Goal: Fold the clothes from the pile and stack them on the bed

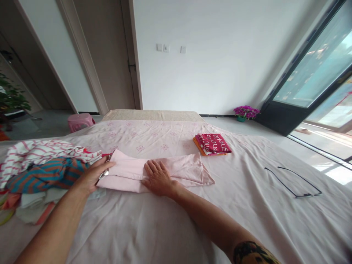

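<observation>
A pale pink garment (129, 185) lies on the bed (123, 227), between a heap of clothes (52, 172) on the left and a folded red-and-orange bundle (214, 145) with white lettering to the right. The garment is plain, folded into a long, flat strip running left to right. A fold line follows much of its length, soft wrinkles cross the top, and at the right end the layers part, with 1 pointed corner jutting out. Another corner peaks at the upper left, and a small shiny piece shows by the thumb. Of the 2 hands, the left hand (96, 173) curls around the left end, gripping it; the right hand (159, 178) rests opened out, palm down, on the middle, grasping nothing.
</observation>
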`<state>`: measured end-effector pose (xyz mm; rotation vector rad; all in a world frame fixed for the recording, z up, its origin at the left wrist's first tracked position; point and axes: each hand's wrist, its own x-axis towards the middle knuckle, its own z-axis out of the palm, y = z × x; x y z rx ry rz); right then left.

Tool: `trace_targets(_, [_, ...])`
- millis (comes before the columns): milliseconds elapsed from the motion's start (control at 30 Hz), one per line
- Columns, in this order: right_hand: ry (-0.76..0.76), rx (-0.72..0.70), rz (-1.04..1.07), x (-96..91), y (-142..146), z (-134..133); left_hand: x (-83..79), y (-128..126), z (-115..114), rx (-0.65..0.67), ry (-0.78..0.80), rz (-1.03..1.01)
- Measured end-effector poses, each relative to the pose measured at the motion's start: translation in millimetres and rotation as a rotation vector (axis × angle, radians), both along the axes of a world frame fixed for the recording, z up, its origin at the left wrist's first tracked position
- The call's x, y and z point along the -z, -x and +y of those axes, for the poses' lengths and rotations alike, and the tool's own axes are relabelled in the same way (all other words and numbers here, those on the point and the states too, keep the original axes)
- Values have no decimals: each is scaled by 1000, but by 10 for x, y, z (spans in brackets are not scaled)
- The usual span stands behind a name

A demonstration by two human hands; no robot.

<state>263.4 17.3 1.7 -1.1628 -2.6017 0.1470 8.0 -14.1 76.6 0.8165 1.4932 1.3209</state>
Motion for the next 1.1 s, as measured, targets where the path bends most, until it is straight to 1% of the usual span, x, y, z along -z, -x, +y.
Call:
trace_targets(100, [27, -8, -2, -10, -2, 3, -164, -212, -10, 118, -37, -78])
trace_targets(167, [44, -10, -1, -11, -2, 12, -238, -372, -4, 156, -73, -88])
trace_targets(233, [59, -24, 11, -17, -11, 36, -281, -532, 21, 175, -113, -79])
trace_targets(300, [94, -80, 48, -44, -42, 80, -305, -688, 61, 206, -148, -70])
trace_targets(367, [167, -141, 155, -106, -101, 134, -320, -841, 103, 225, -174, -54])
trace_targets(400, [229, -140, 252, -152, -140, 159, -322, -919, 122, 229, -185, -40])
trace_targets(433, [313, -107, 383, -205, -185, 179, -317, -999, 139, 236, -194, -24])
trace_targets(500, [572, 20, 701, -326, -285, 200, -271, -1169, 172, 253, -213, 21])
trace_targets(567, [889, 129, 978, -445, -387, 202, -165, -1348, 210, 274, -227, 74])
trace_targets(600, [1021, 155, 1070, -494, -431, 200, -92, -1437, 230, 281, -235, 94])
trace_targets(633, [1116, 167, 1128, -529, -468, 198, -10, -1523, 251, 281, -243, 108])
trace_targets(667, [1170, 173, 1153, -549, -495, 197, 75, -1602, 270, 281, -251, 114])
trace_targets(700, [1182, 187, 1162, -552, -512, 197, 158, -1671, 287, 289, -258, 111])
trace_targets(733, [1161, 202, 1167, -539, -520, 198, 231, -1725, 300, 307, -257, 103])
trace_targets(800, [1075, 226, 1164, -475, -516, 202, 335, -1779, 316, 359, -207, 85])
trace_targets(867, [977, 219, 1138, -396, -510, 211, 373, -1751, 320, 390, -143, 103])
trace_targets(900, [931, 206, 1111, -364, -513, 220, 371, -1711, 321, 374, -134, 145])
trace_targets(967, [823, 206, 1028, -330, -536, 249, 350, -1604, 325, 289, -203, 302])
trace_targets(1033, [667, 244, 945, -336, -579, 296, 339, -1507, 332, 195, -334, 501])
trace_targets(1100, [512, 291, 856, -359, -632, 357, 371, -1459, 339, 162, -441, 683])
